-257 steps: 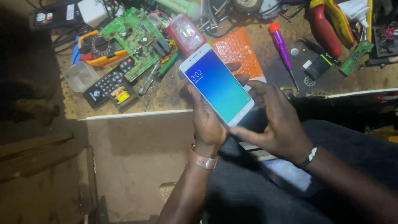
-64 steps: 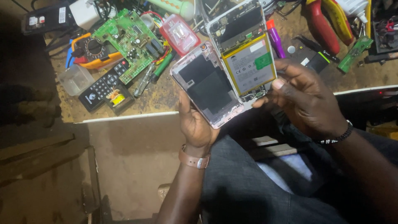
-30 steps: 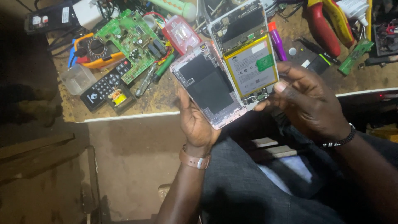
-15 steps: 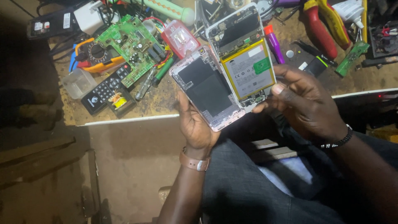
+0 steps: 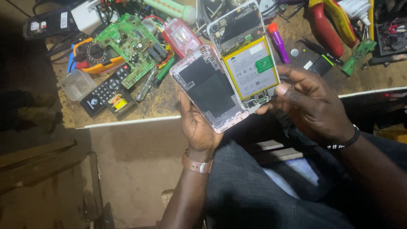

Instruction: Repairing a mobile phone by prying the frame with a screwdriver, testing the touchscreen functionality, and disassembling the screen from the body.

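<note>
Here the left hand (image 5: 197,125) grips the pink back cover (image 5: 210,89), long axis tilted up-left. Just right of it, the right hand (image 5: 307,101) pinches the phone body (image 5: 246,55), whose yellow battery (image 5: 251,68) bears a green label.

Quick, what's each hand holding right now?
Left hand: closed on the phone's back cover.
Right hand: closed on the opened phone body, yellow battery showing.
</note>
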